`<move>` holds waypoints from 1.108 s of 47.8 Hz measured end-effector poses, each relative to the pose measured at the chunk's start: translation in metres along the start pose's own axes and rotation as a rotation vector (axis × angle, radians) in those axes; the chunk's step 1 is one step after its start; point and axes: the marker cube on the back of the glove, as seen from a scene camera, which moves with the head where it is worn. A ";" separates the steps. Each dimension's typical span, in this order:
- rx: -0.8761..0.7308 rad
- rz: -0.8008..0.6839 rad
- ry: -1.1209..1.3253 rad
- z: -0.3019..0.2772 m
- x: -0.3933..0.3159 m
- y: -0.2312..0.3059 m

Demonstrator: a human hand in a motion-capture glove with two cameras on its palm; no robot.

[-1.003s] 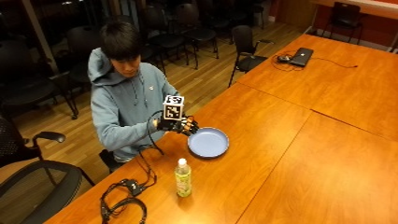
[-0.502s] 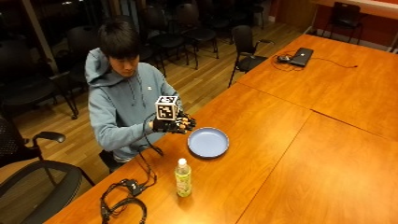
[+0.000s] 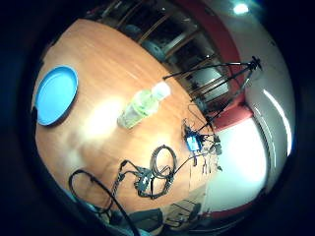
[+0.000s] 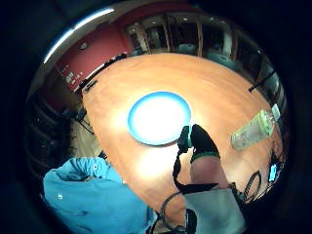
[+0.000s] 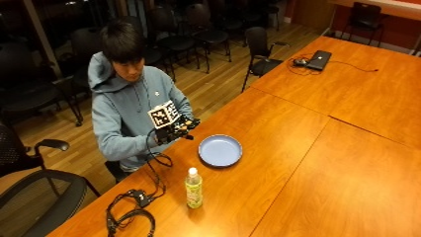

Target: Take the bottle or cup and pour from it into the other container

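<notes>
A clear plastic bottle (image 5: 193,188) with a white cap and pale green liquid stands upright on the wooden table (image 5: 296,163). An empty blue plate (image 5: 220,150) lies a little further along the table. My gloved right hand (image 5: 176,131) hovers above the table's edge, beside the plate and close to the person's chest. Its fingers are relaxed and hold nothing. The thumb side palm view shows the plate (image 4: 158,117) below the hand, a gloved fingertip (image 4: 202,139) near its rim, and the bottle (image 4: 253,129) off to the side. The little finger side palm view looks down on the bottle (image 3: 142,105) and plate (image 3: 56,93).
A coil of black cables with a small box (image 5: 135,210) lies on the table near the bottle. A laptop (image 5: 319,59) sits at the far end. An office chair (image 5: 39,182) stands beside the person, and more chairs stand behind.
The gloved hand has drifted slightly away from the plate, back toward the person's body. Bottle and plate have not moved.
</notes>
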 end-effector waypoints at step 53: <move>0.269 0.189 0.011 0.010 0.101 0.049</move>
